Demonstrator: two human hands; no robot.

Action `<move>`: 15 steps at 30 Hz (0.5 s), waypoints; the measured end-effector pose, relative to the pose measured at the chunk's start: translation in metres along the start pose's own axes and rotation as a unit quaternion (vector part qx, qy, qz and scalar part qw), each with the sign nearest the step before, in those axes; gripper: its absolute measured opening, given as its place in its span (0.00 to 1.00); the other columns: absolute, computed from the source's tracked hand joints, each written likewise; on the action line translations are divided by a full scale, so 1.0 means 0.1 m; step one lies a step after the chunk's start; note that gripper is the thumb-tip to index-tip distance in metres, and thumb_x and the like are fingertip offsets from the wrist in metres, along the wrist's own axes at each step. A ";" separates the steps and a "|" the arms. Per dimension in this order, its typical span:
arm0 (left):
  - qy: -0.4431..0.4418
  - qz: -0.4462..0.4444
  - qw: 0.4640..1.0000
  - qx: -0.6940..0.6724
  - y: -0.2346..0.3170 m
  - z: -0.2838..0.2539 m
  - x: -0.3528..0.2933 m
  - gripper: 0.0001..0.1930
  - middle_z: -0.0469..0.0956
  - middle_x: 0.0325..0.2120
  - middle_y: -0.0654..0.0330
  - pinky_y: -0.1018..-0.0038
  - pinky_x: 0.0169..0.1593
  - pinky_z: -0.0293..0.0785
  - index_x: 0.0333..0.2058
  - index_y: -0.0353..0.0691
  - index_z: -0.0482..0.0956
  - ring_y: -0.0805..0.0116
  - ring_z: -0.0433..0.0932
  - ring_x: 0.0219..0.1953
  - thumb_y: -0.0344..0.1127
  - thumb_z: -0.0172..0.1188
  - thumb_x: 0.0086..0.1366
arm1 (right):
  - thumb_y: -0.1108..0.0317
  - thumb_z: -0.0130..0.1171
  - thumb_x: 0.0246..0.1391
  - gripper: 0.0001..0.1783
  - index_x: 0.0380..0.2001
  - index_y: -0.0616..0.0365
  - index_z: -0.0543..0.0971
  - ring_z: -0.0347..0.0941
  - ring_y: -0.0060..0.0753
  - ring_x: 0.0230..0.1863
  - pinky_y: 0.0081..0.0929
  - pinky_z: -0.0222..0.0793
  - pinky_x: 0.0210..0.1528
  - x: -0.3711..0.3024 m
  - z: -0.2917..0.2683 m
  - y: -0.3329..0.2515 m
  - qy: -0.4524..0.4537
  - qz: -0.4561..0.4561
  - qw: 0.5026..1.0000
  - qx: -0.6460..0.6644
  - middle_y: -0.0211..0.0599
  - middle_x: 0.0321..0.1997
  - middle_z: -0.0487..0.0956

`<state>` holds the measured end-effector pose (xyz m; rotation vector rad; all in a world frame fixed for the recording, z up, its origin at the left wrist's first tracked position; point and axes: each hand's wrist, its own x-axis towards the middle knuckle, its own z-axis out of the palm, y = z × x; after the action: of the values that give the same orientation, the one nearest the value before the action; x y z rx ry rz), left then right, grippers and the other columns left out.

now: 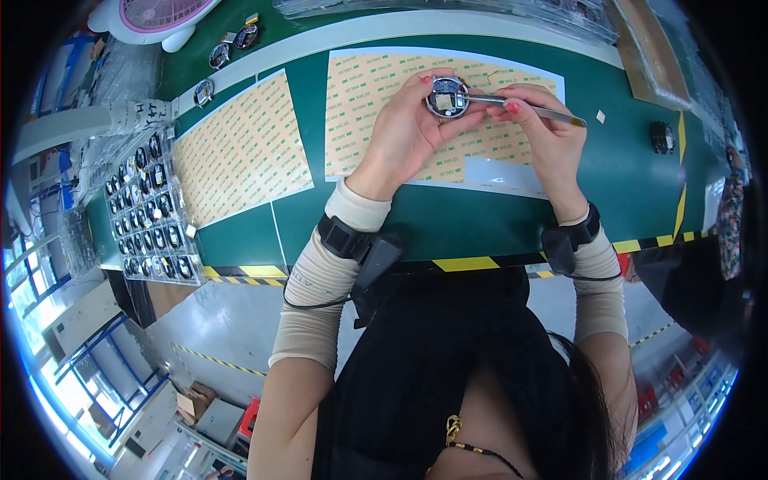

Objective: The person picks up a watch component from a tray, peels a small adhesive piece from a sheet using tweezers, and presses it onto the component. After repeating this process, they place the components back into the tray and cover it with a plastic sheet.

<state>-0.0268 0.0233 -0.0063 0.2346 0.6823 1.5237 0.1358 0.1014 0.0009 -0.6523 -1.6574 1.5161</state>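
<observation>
A round watch case (pixel 439 106) with its inner parts exposed is held in my left hand (pixel 406 132), the thumb and fingers closed around its rim. My right hand (pixel 546 132) grips a pair of metal tweezers (pixel 552 115), whose tip reaches into the right side of the case. Under both hands lies a tan adhesive sheet (pixel 360 92) with green print, partly peeled to a pale patch at its lower right. What the tweezer tip touches is too small to make out.
A second adhesive sheet (pixel 244 152) lies to the left, beside a clear tray (pixel 186 260) of several watch cases. Loose watch parts (pixel 219 55) rest at the back left near a pink fan (pixel 164 12). A dark stack of round parts (pixel 662 138) stands at the right.
</observation>
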 end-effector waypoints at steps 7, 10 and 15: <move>-0.007 0.018 1.000 -0.015 -0.02 0.01 0.01 0.16 0.69 0.41 0.44 0.63 0.52 0.70 0.48 0.31 0.59 0.55 0.71 0.46 0.35 0.33 0.67 | 0.76 0.52 0.51 0.09 0.36 0.70 0.74 0.76 0.34 0.33 0.24 0.73 0.37 -0.02 0.04 -0.06 0.002 -0.003 1.000 0.003 0.43 0.37 0.75; -0.023 0.004 1.000 -0.019 -0.01 0.01 0.00 0.17 0.69 0.41 0.43 0.64 0.52 0.69 0.50 0.31 0.58 0.55 0.70 0.47 0.35 0.33 0.67 | 0.76 0.52 0.52 0.09 0.36 0.71 0.74 0.76 0.35 0.33 0.24 0.73 0.37 0.00 0.04 -0.05 -0.020 0.024 0.999 0.023 0.43 0.37 0.75; -0.028 -0.004 0.998 -0.057 -0.02 0.01 0.01 0.19 0.68 0.42 0.43 0.65 0.53 0.68 0.53 0.31 0.55 0.55 0.69 0.47 0.35 0.33 0.67 | 0.74 0.52 0.53 0.10 0.36 0.70 0.74 0.76 0.36 0.33 0.25 0.73 0.37 0.01 0.01 -0.03 0.014 0.119 0.980 0.159 0.44 0.36 0.75</move>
<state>-0.0249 0.0244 -0.0073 0.1869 0.5491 1.5374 0.1354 0.1009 0.0044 -0.7087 -1.3080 1.8831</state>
